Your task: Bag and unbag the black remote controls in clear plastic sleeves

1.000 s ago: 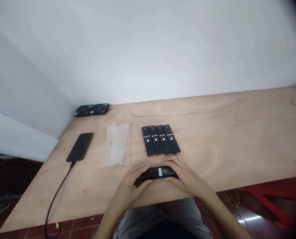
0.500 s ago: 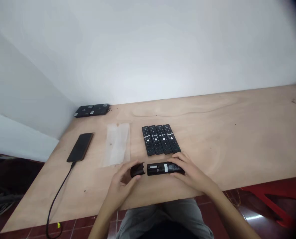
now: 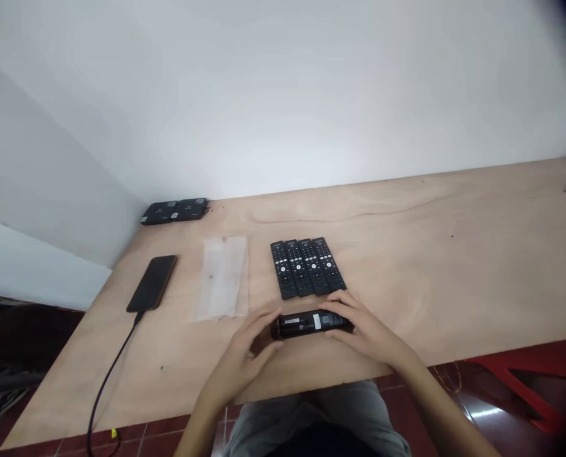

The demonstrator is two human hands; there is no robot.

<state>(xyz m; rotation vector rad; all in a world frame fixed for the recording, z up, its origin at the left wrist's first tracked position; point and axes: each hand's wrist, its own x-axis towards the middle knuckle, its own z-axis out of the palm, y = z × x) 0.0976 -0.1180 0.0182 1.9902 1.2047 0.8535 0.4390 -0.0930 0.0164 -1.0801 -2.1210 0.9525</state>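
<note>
A black remote control [image 3: 306, 323] lies back side up near the table's front, its battery compartment exposed and a white label beside it. My right hand [image 3: 359, 324] grips its right end between thumb and fingers. At the remote's left end, my left hand [image 3: 251, 349] pinches the dark battery cover [image 3: 276, 329], which now meets the end of the remote; most of the cover is hidden by the fingers. Just beyond, several black remotes [image 3: 306, 266] lie side by side with their buttons up.
A white translucent sleeve [image 3: 223, 277] lies left of the remotes. Farther left is a phone [image 3: 152, 283] with a black cable [image 3: 114, 365] running off the wooden table [image 3: 406, 254]. Two black boxes [image 3: 190, 209] sit by the wall. A red stool [image 3: 525, 381] stands below right.
My left hand has moved right with the battery cover, closing the gap to the remote's end. The right hand has stayed in place on the remote.
</note>
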